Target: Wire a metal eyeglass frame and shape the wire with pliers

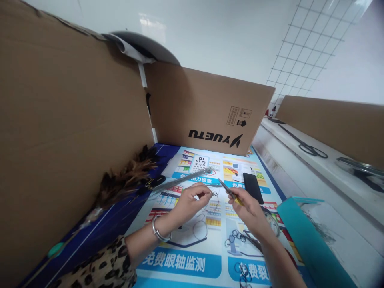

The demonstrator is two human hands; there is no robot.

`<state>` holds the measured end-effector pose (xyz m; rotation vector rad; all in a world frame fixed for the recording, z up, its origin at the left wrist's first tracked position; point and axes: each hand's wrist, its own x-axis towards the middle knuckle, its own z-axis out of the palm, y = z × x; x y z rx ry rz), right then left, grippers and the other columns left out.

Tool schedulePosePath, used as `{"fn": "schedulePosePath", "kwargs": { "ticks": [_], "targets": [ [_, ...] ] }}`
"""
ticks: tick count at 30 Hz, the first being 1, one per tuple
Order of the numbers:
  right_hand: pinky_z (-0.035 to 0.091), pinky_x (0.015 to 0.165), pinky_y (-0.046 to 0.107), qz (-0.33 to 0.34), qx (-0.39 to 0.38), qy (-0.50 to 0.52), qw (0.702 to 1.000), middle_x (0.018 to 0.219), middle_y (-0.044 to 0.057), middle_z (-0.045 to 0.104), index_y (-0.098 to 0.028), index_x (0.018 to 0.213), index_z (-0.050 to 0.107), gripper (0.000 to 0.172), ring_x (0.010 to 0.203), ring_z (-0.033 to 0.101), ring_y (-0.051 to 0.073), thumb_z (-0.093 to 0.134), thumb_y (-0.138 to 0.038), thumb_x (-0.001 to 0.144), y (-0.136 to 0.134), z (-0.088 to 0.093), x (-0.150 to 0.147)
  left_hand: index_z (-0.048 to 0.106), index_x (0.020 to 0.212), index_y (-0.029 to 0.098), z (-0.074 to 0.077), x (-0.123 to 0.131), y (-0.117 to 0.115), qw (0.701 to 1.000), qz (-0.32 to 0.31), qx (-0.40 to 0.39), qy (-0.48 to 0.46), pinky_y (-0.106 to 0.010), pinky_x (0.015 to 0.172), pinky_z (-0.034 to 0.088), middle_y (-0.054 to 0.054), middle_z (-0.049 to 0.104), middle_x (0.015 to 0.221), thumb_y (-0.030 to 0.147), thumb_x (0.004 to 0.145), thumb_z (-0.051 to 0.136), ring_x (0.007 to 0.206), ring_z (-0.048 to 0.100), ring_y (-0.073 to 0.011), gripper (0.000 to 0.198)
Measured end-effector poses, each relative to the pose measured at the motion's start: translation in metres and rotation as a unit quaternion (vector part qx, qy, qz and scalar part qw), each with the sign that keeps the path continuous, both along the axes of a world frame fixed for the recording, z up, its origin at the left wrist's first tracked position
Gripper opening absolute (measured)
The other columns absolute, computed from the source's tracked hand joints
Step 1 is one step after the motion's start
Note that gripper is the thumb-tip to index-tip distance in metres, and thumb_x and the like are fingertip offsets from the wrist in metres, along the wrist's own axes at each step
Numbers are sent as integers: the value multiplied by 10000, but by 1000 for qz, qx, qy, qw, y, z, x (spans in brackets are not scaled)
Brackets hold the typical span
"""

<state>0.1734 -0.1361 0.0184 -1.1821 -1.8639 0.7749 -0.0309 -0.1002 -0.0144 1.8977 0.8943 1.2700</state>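
Note:
My left hand (195,199) is closed in a pinch on a small loop of thin wire (215,194), which sticks out past the fingertips. Facing it, my right hand (244,206) is wrapped round slim pointed pliers (225,187) with a yellow handle. The plier tips point up and left, a short way from the loop and apart from it. Behind my left hand lies a bundle of straight thin wires (192,175). Several dark wire rings (237,237) rest beside my right forearm, and more rings (244,272) lie at the near edge.
A black phone (253,188) lies right of the pliers on the printed mat (183,276). Cardboard panels (192,108) stand at the left and back. Brown feathers (126,176) lie at left. A teal box (312,240) stands at right, below a ledge with scissors (312,150).

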Motion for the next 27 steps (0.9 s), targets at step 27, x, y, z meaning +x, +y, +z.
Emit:
{"fn": "schedulePosePath", "kwargs": {
  "ticks": [27],
  "targets": [
    [485, 748, 366, -72, 197, -366, 907, 947, 95, 608, -193, 1026, 620, 261, 860, 572, 226, 509, -309, 820, -15, 19, 5, 645, 871, 171, -12, -5, 3, 989, 20, 145, 38, -306, 746, 462, -64, 625, 832, 147, 811, 531, 821, 566, -168, 131]
  ]
}}
